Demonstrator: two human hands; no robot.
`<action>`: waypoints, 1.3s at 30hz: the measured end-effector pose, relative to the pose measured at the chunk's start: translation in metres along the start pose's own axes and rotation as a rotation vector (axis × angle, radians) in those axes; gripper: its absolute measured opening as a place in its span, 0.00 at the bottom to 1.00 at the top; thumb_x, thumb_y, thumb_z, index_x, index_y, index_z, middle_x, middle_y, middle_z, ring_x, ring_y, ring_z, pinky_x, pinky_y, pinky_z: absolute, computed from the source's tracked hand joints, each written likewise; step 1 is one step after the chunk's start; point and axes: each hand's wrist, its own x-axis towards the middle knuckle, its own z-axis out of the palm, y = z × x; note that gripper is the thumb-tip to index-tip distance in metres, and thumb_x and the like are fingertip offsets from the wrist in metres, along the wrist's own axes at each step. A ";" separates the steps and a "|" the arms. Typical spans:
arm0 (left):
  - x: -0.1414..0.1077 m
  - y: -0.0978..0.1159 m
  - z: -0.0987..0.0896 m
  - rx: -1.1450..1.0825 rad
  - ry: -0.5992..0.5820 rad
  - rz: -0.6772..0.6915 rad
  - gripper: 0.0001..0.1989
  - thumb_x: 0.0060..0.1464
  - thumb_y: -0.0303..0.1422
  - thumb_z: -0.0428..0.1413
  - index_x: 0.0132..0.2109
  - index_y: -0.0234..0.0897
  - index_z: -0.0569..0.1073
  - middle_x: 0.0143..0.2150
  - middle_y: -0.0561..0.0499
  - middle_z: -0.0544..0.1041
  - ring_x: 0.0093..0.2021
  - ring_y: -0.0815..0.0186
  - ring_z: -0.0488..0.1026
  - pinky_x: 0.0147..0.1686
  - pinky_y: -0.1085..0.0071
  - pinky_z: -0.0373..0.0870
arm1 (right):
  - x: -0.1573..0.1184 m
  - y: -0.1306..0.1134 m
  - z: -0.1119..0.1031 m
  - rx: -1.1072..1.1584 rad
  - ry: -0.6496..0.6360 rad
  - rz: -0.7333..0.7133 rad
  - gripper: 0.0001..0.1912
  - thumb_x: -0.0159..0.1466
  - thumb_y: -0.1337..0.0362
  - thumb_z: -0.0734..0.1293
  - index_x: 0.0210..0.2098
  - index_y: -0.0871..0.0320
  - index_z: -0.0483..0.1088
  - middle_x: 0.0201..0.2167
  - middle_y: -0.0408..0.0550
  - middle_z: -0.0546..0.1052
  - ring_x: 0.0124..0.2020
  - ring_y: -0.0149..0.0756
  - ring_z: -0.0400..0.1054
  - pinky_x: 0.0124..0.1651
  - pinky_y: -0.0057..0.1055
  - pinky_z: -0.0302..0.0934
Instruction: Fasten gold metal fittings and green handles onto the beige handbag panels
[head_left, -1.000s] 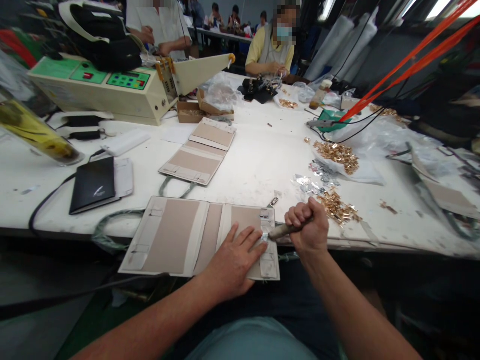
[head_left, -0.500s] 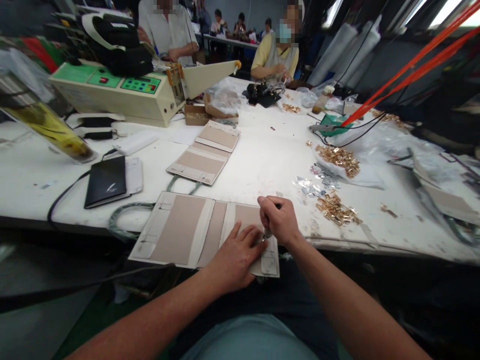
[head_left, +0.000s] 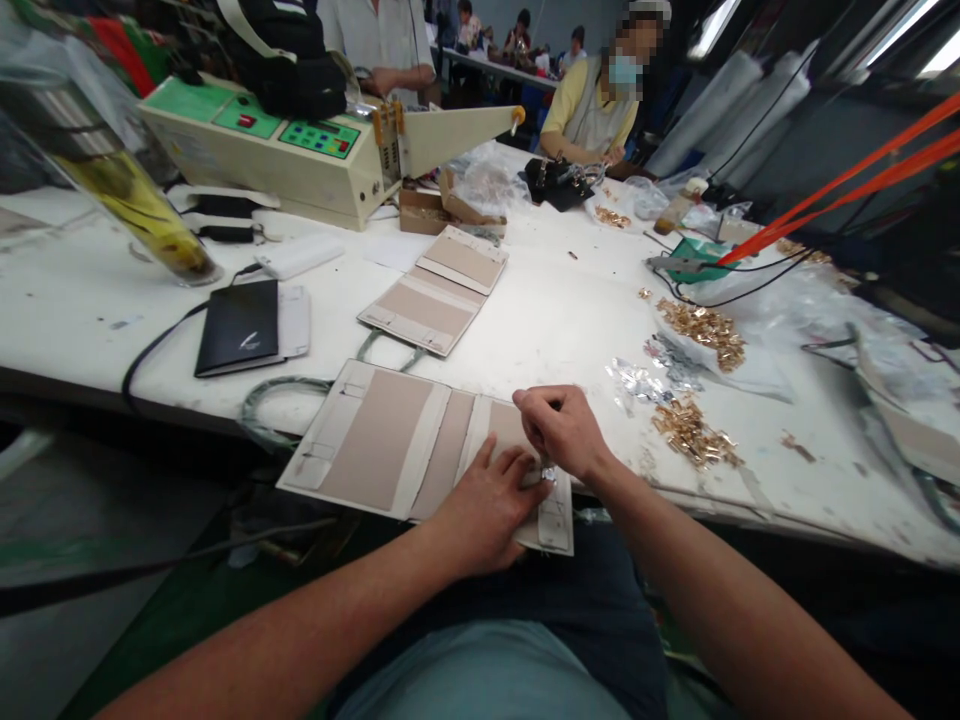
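A beige-and-white folded bag panel [head_left: 394, 440] lies open across the table edge, partly over my lap. My left hand [head_left: 491, 505] rests on its right section, fingers outstretched, with a fingertip beside a small shiny silver metal piece [head_left: 550, 474]. Just above that piece, my right hand [head_left: 561, 430] is closed in a fist; whatever it grips is hidden by the fingers. A green wrapped handle [head_left: 274, 410] loops out from the panel's left side. Behind lies a second similar panel [head_left: 435, 290].
Gold metal pieces [head_left: 694, 432] and silver plates [head_left: 637, 382] lie in piles at right. Further back are green-handled pliers [head_left: 694, 260] under orange straps [head_left: 847, 190]. At left stand a black notebook [head_left: 238, 328], a tilted glass bottle [head_left: 135, 190] and a machine [head_left: 285, 150]. Co-workers sit opposite.
My view has turned, so the table things sit further right. My right fist has lifted slightly and shifted left relative to the panel, and the silver piece shows more clearly. My left hand stays on the panel.
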 end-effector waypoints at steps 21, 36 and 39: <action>-0.004 0.000 0.005 -0.007 0.018 0.012 0.40 0.53 0.39 0.64 0.70 0.40 0.63 0.68 0.34 0.64 0.72 0.43 0.56 0.72 0.34 0.38 | -0.028 0.016 -0.020 0.450 0.208 -0.284 0.28 0.71 0.55 0.66 0.16 0.55 0.61 0.15 0.41 0.61 0.16 0.30 0.56 0.22 0.32 0.51; -0.006 0.013 -0.001 0.035 -0.040 -0.045 0.38 0.56 0.34 0.61 0.72 0.39 0.62 0.73 0.35 0.61 0.75 0.42 0.53 0.73 0.35 0.42 | -0.053 0.032 -0.030 0.453 0.325 -0.200 0.29 0.70 0.53 0.67 0.16 0.56 0.62 0.14 0.41 0.60 0.17 0.30 0.55 0.22 0.31 0.49; -0.011 0.010 -0.013 -0.035 0.086 -0.075 0.34 0.57 0.29 0.57 0.71 0.40 0.65 0.72 0.39 0.65 0.72 0.47 0.61 0.72 0.42 0.56 | -0.099 0.010 -0.059 0.461 0.310 -0.259 0.27 0.71 0.54 0.65 0.17 0.56 0.63 0.15 0.43 0.61 0.19 0.33 0.57 0.23 0.33 0.51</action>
